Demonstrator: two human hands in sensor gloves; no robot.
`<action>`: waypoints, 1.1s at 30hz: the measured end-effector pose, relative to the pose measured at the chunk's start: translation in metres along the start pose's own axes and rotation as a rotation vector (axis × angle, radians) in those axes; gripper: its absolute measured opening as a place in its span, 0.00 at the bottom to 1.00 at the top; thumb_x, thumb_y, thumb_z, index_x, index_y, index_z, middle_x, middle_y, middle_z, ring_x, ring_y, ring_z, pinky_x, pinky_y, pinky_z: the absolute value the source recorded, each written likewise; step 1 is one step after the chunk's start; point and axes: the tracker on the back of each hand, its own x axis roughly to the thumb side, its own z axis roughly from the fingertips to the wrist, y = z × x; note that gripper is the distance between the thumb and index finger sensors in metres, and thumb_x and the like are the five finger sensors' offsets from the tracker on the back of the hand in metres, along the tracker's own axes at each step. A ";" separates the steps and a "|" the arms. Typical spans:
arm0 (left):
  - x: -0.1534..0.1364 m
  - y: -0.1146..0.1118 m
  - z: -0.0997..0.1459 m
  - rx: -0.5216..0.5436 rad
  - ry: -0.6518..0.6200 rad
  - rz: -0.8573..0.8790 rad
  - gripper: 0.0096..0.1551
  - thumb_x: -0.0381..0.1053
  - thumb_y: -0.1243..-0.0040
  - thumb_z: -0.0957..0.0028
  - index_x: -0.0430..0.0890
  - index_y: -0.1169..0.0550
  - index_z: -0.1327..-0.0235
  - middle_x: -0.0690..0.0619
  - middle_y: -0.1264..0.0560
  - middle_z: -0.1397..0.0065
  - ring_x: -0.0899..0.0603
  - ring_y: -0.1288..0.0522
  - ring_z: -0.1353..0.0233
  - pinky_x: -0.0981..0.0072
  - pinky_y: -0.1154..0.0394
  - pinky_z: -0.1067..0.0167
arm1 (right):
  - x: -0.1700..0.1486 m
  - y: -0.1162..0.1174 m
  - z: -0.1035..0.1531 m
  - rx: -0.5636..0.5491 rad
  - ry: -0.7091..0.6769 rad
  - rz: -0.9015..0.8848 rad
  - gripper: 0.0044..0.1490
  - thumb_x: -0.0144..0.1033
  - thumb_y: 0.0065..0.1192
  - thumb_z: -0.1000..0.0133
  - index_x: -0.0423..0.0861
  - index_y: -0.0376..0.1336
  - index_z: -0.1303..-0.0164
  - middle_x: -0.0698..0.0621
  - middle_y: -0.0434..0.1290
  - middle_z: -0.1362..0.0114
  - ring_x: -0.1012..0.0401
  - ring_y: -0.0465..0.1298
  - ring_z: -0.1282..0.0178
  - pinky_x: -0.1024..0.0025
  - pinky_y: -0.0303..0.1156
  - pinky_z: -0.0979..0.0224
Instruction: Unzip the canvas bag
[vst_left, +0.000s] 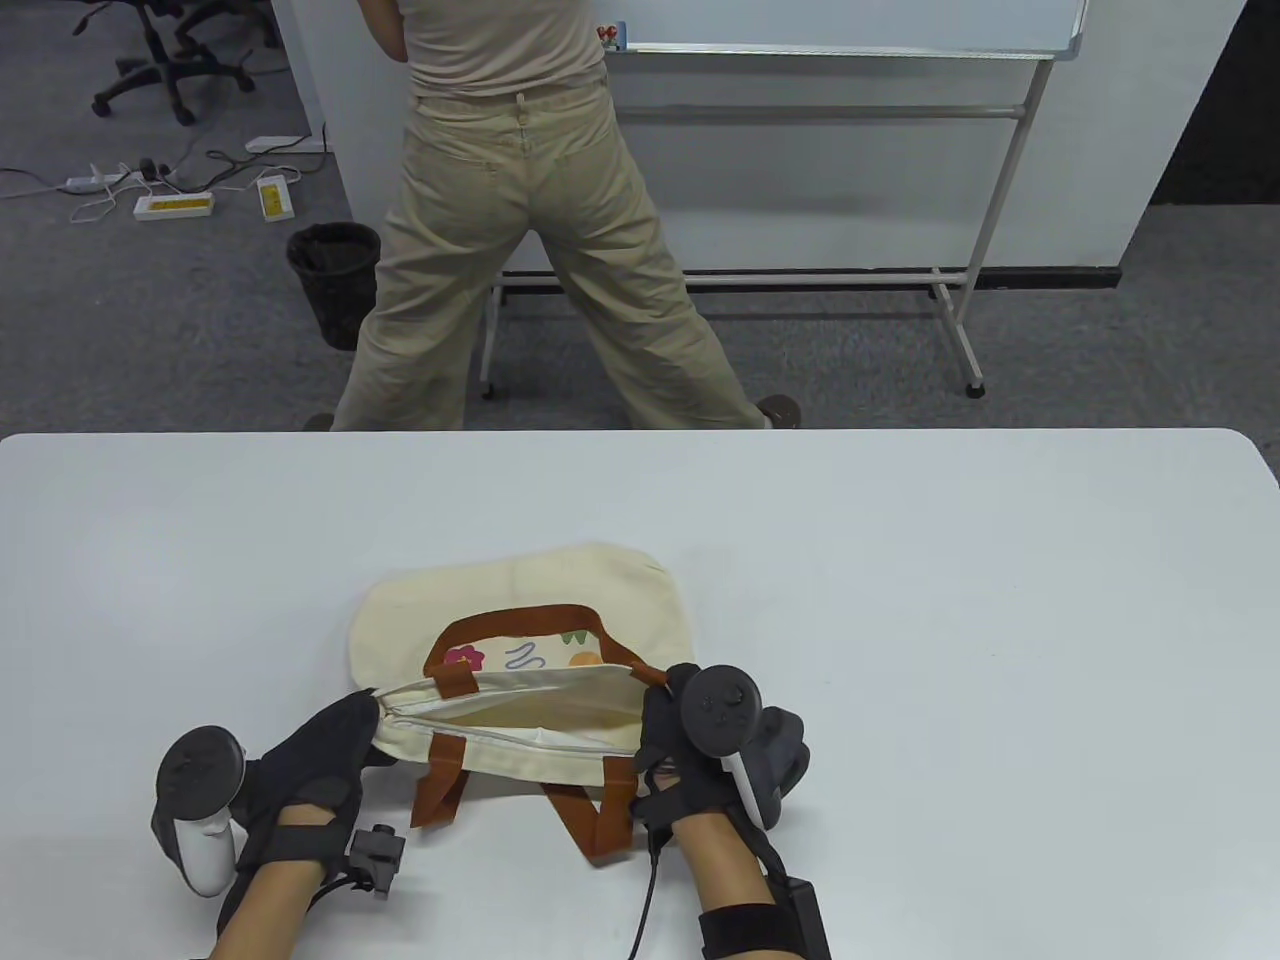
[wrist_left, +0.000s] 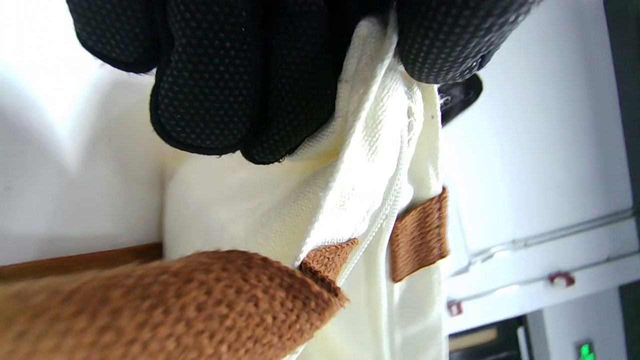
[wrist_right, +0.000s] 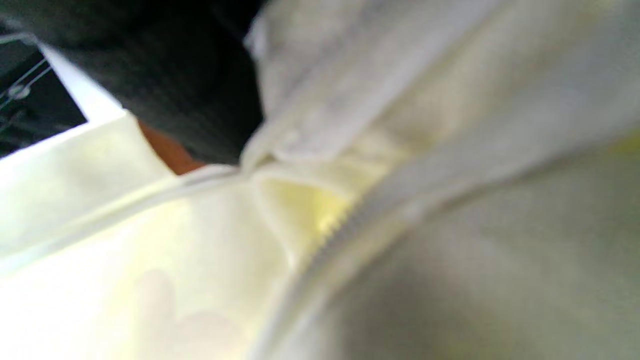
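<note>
A cream canvas bag (vst_left: 520, 600) with brown straps (vst_left: 440, 790) lies flat on the white table (vst_left: 900, 600), its mouth towards me. The zipper (vst_left: 500, 728) is parted along most of the mouth, showing the pale lining. My left hand (vst_left: 345, 735) pinches the left end of the mouth. In the left wrist view the gloved fingers (wrist_left: 215, 90) clamp the cream fabric (wrist_left: 250, 210) beside the zipper teeth (wrist_left: 385, 210). My right hand (vst_left: 655, 705) grips the bag's right end where the zipper ends. The pull is hidden. The right wrist view is blurred, showing fabric (wrist_right: 150, 250) and teeth (wrist_right: 340, 225).
A person in beige clothes (vst_left: 520, 250) stands with their back to me just beyond the table's far edge (vst_left: 640, 432). A whiteboard on a stand (vst_left: 850, 150) and a black bin (vst_left: 335, 270) are on the floor behind.
</note>
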 end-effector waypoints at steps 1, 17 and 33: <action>0.000 -0.001 0.000 -0.011 0.006 -0.019 0.29 0.60 0.41 0.47 0.41 0.18 0.45 0.42 0.16 0.46 0.38 0.17 0.49 0.39 0.30 0.41 | 0.000 -0.001 0.001 -0.005 0.004 -0.015 0.27 0.39 0.73 0.53 0.36 0.73 0.50 0.43 0.79 0.62 0.53 0.78 0.70 0.50 0.73 0.61; 0.006 -0.015 -0.003 -0.033 -0.046 -0.689 0.28 0.54 0.39 0.49 0.40 0.20 0.41 0.39 0.18 0.40 0.34 0.20 0.44 0.36 0.34 0.38 | 0.000 -0.001 0.006 -0.066 -0.345 -0.191 0.28 0.37 0.66 0.51 0.39 0.66 0.43 0.43 0.75 0.52 0.50 0.76 0.60 0.47 0.69 0.52; -0.010 -0.030 -0.007 -0.291 0.004 -0.825 0.48 0.70 0.49 0.52 0.37 0.30 0.29 0.32 0.35 0.22 0.25 0.37 0.26 0.27 0.50 0.30 | -0.022 0.022 -0.003 0.486 -0.227 0.130 0.31 0.35 0.72 0.52 0.40 0.67 0.39 0.39 0.71 0.37 0.41 0.73 0.41 0.40 0.64 0.38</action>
